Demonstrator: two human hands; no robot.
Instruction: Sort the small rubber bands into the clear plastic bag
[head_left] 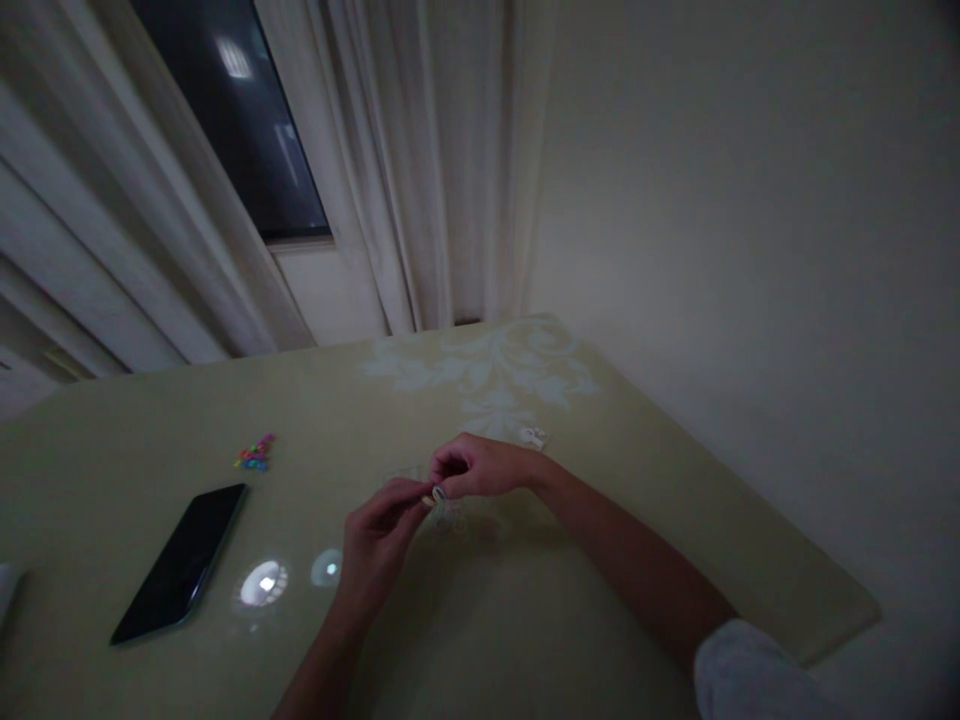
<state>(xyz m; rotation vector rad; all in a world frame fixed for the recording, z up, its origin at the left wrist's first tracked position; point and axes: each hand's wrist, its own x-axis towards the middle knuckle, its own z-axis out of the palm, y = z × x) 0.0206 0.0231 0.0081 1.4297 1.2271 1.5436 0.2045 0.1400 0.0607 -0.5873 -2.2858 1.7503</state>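
Observation:
Over the middle of the table, my left hand [382, 535] and my right hand [484, 466] meet at the fingertips. Both are closed in a pinch on a small pale looped cord [439, 493]; its exact kind is too small to make out. A yellowish bit shows by my left fingertips. Just below hangs or lies a tangle of thin whitish loops [448, 517], blurred against the tabletop. Beyond my right wrist lies a small white piece [533, 437].
On the pale green glossy table [315, 420], a dark phone or tablet [184, 560] lies to the left. Behind it is a small pile of bright coloured pieces [256, 453]. A whitish object [6, 590] shows at the left edge. Curtains [457, 170] and a wall [750, 220] border the table.

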